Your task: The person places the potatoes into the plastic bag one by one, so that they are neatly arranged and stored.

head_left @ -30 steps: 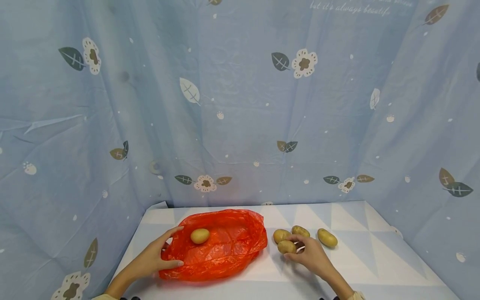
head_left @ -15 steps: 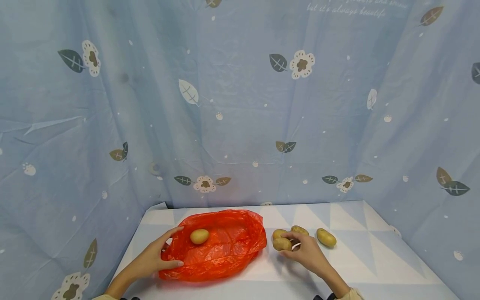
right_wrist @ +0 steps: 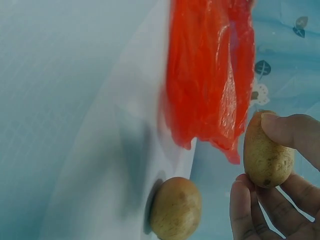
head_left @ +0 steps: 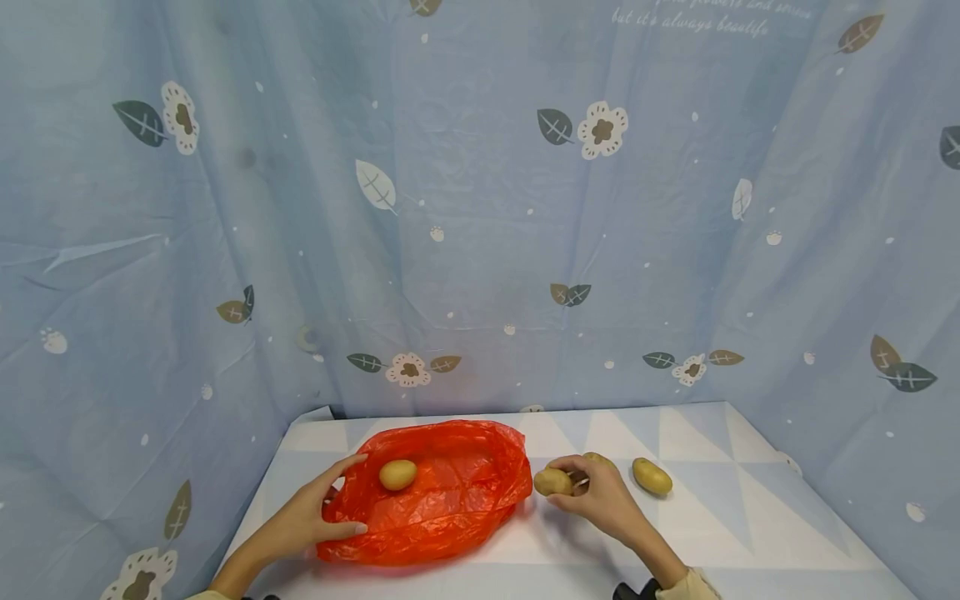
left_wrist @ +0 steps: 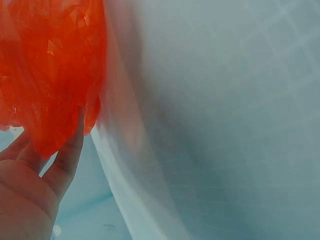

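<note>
Held potato: pinched between the thumb and fingertips of the right hand, lifted off the surface (head_left: 697,525) and just beside the bag's right rim, outside it; the skin is yellow-brown, with a dark spot near the lower end in the right wrist view.
Right hand (head_left: 603,500): grasping the held potato (head_left: 552,482), thumb on one side, fingers on the other.
Red bag (head_left: 450,508): thin, crinkled, glossy plastic, lying on the surface with its mouth spread wide and its inside facing the head camera.
Potato in the bag (head_left: 397,475): lies towards the back left of the bag's inside, near the left hand's fingertips and apart from them.
Left hand (head_left: 307,510): thumb and fingers spread apart at the bag's left edge, fingers touching the plastic rather than curled tight round it.
Potato behind the right hand (head_left: 597,457): only its upper edge shows in the head view; I cannot tell whether it is the one resting on the surface in the right wrist view.
Potato at far right (head_left: 652,477): on the surface, in plain sight, well apart from the bag.
Backdrop (head_left: 472,275): blue cloth with flowers and leaves.
Writing (head_left: 690,22): white script, "but it's always beautifu", below a line only partly readable.
</note>
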The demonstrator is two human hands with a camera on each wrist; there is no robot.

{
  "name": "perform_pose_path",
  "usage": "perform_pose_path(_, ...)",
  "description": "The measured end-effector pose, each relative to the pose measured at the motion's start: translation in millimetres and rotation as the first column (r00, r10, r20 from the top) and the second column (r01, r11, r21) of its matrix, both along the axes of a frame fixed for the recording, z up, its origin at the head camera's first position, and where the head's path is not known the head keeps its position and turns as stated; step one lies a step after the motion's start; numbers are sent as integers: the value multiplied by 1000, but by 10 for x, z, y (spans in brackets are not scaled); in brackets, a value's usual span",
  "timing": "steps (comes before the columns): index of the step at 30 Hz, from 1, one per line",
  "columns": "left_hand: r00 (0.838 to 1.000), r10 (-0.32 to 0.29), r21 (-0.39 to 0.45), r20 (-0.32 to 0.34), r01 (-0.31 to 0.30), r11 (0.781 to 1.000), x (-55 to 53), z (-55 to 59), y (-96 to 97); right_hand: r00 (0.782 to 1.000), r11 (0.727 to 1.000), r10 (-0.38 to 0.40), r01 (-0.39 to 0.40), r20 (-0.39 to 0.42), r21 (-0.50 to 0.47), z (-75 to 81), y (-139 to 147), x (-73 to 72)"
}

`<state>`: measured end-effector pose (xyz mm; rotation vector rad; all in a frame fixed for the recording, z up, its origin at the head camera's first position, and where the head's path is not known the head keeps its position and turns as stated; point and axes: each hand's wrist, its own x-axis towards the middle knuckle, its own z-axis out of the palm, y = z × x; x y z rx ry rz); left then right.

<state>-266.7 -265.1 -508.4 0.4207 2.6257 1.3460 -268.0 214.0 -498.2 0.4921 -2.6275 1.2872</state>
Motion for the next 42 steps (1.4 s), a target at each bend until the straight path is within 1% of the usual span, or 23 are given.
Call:
perform_pose_path(5, 1000, -5, -1, 1, 5, 1000, 19, -6, 9, 1000, 1000, -5, 5, 6, 6, 15, -50, 1)
perform_pose_path(11, 1000, 16, -12, 0, -16, 1000, 27, -27, -2, 996, 997, 66, -63, 58, -37, 40, -128, -10)
perform_pose_path(13, 1000, 21, -15, 1, -21, 1000, 25, -26, -6, 995, 995, 86, -84, 58, -48, 54, -160, -16)
perform_pose_path(23, 1000, 14, -23, -10, -15, 1000, 5, 4, -1, 994, 993, 108, -108, 2, -48, 109, -377, -45)
perform_pose_path(25, 1000, 13, -23, -10, -14, 1000, 7, 4, 2, 994, 993, 113, -113, 1, -44, 123, -431, -51)
perform_pose_path(29, 1000, 13, -18, -5, -13, 1000, 7, 0, 5, 992, 991, 127, -126, 24, -38, 136, -537, -67)
perform_pose_path(32, 1000, 16, -12, 1, -16, 1000, 5, 2, 6, 993, 993, 117, -117, 33, -7, 134, -606, -75)
perform_pose_path(34, 1000, 17, -11, 5, -17, 1000, 5, 3, 5, 993, 993, 117, -117, 23, 12, 134, -647, -77)
perform_pose_path(37, 1000, 17, -9, 7, -17, 1000, 3, 5, 4, 990, 991, 136, -137, 25, 5, 140, -706, -80)
perform_pose_path(40, 1000, 16, -10, 6, -16, 1000, 2, 2, 2, 984, 985, 171, -171, 47, -23, 150, -767, -79)
perform_pose_path(42, 1000, 16, -10, 4, -16, 1000, 1, -3, 1, 982, 983, 180, -179, 58, -25, 152, -809, -80)
